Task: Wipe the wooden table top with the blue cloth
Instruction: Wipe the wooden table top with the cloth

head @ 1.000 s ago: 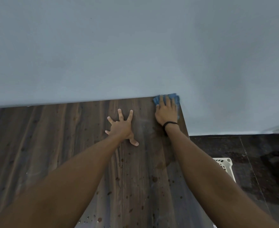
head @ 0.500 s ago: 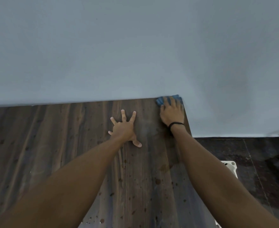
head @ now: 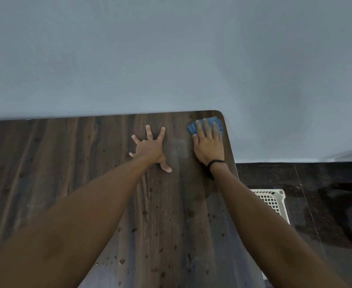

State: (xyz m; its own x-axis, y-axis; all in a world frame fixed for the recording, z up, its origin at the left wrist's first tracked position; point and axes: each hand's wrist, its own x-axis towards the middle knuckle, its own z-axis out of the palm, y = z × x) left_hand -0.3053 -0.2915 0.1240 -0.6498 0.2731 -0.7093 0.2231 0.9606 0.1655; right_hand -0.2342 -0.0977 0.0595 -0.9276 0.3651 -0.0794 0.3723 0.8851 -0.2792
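R hand (head: 209, 146) lies flat on blue cloth (head: 217, 124), fingers straight, pressing it down at the far-right corner of the wooden table top (head: 67, 173). Cloth sits under and just past the fingertips, bunched, long axis approx. left-right along the far edge. L hand (head: 150, 149) is splayed flat on bare wood just left of it, holds nothing, prob. bracing. Hands apart. Dark spots lie near and left of the cloth, so next stroke likely pulls nearer or sweeps left w/ R hand. Grey wall (head: 171, 59) behind; dark floor (head: 326, 194) right, white lattice basket (head: 274, 201) on it.
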